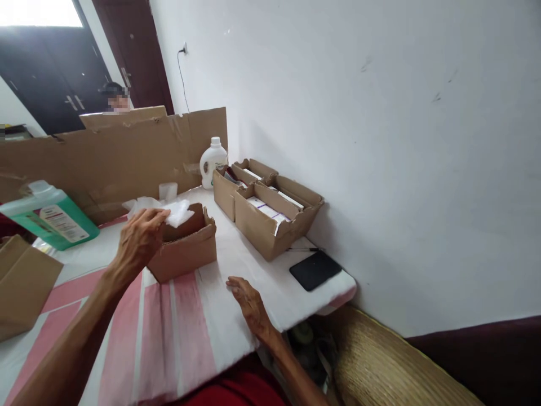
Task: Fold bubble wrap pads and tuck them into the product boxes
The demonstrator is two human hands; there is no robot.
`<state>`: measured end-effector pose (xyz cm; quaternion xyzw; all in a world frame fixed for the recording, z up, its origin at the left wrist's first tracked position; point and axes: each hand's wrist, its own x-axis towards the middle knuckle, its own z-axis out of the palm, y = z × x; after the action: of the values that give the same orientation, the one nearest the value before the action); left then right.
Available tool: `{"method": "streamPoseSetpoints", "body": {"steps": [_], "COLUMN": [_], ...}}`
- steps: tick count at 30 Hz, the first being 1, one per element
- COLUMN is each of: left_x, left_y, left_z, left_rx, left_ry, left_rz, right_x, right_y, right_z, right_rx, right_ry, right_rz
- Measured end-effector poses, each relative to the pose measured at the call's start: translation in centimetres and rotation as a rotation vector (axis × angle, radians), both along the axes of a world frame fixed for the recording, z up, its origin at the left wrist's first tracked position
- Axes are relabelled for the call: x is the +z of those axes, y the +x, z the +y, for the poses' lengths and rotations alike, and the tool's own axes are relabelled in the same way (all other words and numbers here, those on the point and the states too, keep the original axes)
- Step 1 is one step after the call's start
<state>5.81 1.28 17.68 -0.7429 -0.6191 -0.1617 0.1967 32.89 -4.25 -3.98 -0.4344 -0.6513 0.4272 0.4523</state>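
My left hand is closed on a crumpled piece of thin white plastic, possibly a bag, above a small open cardboard box. Part of the plastic spreads behind my fingers, over the far side of the box. The box stands on the table, and its inside is mostly hidden. To the right of the box, my right hand hovers over the table's near edge with its fingers stretched out and nothing in it.
Cardboard boxes holding white packs stand by the wall, beside a white jug. A black phone-like slab lies near the table corner. At left are a green-liquid jug and another carton. Behind a cardboard screen, a person sits.
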Motion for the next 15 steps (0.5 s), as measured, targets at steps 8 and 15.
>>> {"method": "streamPoseSetpoints", "body": {"steps": [8, 15], "left_x": [-2.3, -2.7], "left_y": [-1.6, -1.7], "left_z": [5.6, 7.4], "left_rx": [-0.019, -0.154], "left_ry": [-0.565, -0.769], "left_rz": [-0.029, -0.268], "right_x": [-0.4, -0.1], "right_y": [-0.1, -0.2], "right_z": [0.1, 0.2], "right_rx": [-0.020, -0.022], "right_ry": [-0.034, -0.030], "right_rz": [-0.008, -0.007]}}
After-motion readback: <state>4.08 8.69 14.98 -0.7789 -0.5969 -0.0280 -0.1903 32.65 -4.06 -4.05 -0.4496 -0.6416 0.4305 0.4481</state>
